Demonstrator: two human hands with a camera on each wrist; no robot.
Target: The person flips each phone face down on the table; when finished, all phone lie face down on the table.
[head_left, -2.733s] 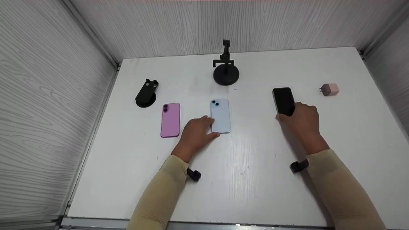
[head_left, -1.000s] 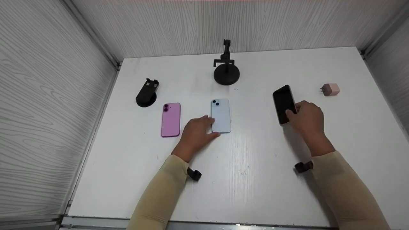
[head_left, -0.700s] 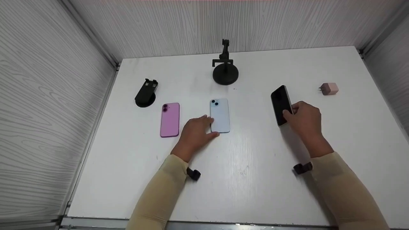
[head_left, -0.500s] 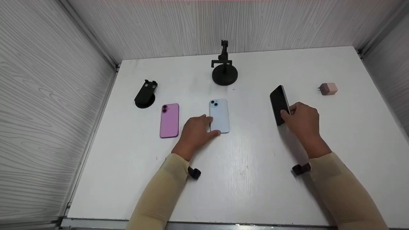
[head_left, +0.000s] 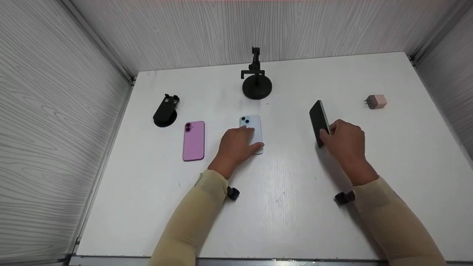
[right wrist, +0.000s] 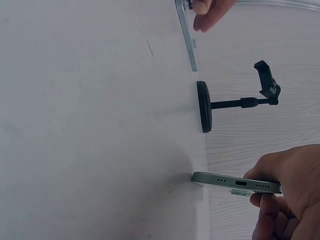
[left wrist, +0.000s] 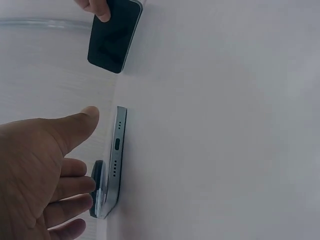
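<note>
My right hand (head_left: 344, 142) pinches a dark-screened phone (head_left: 318, 123), thumb on the screen side and fingers behind. The phone is tilted up on its long edge, with its bottom edge (right wrist: 235, 182) and port facing the right wrist camera. My left hand (head_left: 236, 146) is over a light blue phone (head_left: 255, 129) lying back up, its thumb spread apart from the fingers and partly covering it. In the left wrist view the fingers are loosely bent beside that phone's end (left wrist: 116, 150). A pink-purple phone (head_left: 194, 141) lies back up to the left.
A black phone stand (head_left: 257, 87) with a round base stands at the back middle. A folded black holder (head_left: 165, 111) lies at the left. At the right is a pink plug charger (head_left: 377, 101) on the white table (head_left: 281, 221). Panel walls enclose the back and sides.
My right hand has lifted the dark phone from lying nearly flat and tilted it onto its side. My left hand has moved from the light blue phone's left edge to over its back.
</note>
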